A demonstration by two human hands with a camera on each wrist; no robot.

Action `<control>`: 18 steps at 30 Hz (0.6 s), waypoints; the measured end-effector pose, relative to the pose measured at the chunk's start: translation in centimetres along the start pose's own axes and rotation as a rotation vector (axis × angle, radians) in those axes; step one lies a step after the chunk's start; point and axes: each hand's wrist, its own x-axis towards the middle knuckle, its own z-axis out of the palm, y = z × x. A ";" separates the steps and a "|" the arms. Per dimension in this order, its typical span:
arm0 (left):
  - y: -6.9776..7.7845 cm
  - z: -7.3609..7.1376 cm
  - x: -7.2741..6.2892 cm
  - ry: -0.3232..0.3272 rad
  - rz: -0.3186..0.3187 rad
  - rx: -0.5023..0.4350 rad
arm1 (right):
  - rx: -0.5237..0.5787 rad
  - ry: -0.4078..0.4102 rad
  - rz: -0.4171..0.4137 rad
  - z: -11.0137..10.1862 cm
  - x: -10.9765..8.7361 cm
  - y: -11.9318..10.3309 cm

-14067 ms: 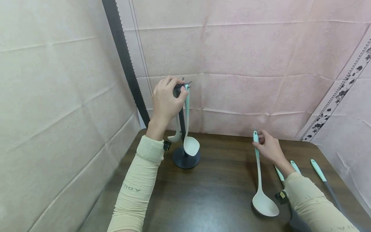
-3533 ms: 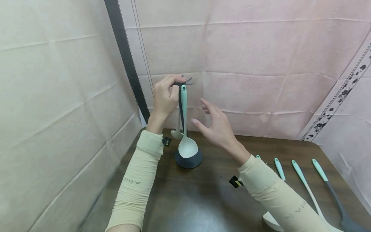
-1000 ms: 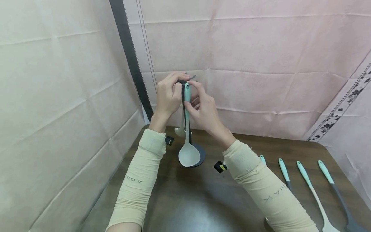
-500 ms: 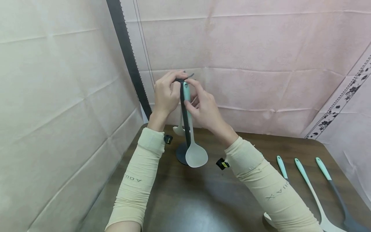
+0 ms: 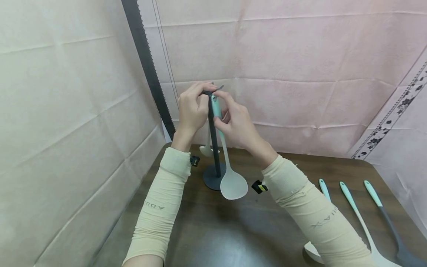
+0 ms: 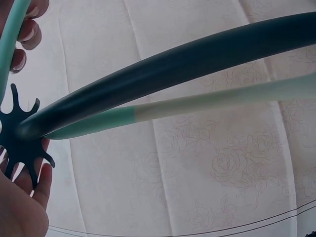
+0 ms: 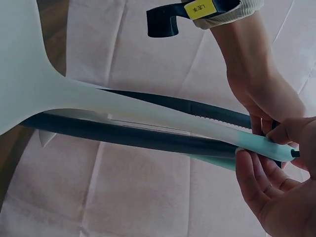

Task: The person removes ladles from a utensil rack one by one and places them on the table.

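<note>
A serving spoon [image 5: 234, 185] with a pale head and mint handle slants down in front of a dark utensil stand [image 5: 215, 148]. My right hand [image 5: 239, 124] pinches its handle near the top. A dark hook tip shows at the handle's hole in the right wrist view. My left hand [image 5: 193, 111] holds the stand's top, its fingers under the hook crown [image 6: 22, 140] in the left wrist view. Behind the pole hangs another pale-headed utensil [image 5: 206, 150], partly hidden.
On the brown table [image 5: 267, 230] at the right lie a pale mint-handled utensil [image 5: 360, 218], a dark-headed one [image 5: 388, 220] and others, partly covered by my right sleeve [image 5: 310, 207]. Cloth walls [image 5: 283, 66] rise at the back and sides.
My right hand let go of a ladle at the table's right, came to the stand and took the spoon's handle. Lately the spoon's bowl has swung right, off the pole. My left hand stays put.
</note>
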 end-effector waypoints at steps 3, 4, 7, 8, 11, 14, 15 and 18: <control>0.0 0.1 0.0 0.005 -0.004 -0.002 | -0.007 -0.012 -0.006 -0.1 0.1 0.0; 0.0 0.1 0.0 0.006 -0.005 -0.005 | -0.008 -0.017 -0.005 0.0 0.0 0.1; -0.1 0.1 -0.2 0.005 -0.009 -0.013 | -0.011 -0.021 -0.004 0.1 0.0 0.1; -0.1 0.1 -0.2 0.006 -0.008 -0.019 | -0.013 -0.016 -0.007 0.1 0.0 0.1; -0.2 0.2 -0.1 0.011 -0.004 -0.027 | -0.019 0.000 -0.009 0.2 0.1 0.0; -0.3 0.1 0.0 0.016 0.000 -0.034 | -0.015 0.005 -0.002 0.2 0.3 -0.1; -0.3 0.1 0.1 0.016 0.002 -0.037 | -0.012 0.005 0.003 0.2 0.3 -0.1; -0.4 0.0 0.1 0.015 0.006 -0.051 | -0.005 0.008 0.005 0.4 0.4 -0.2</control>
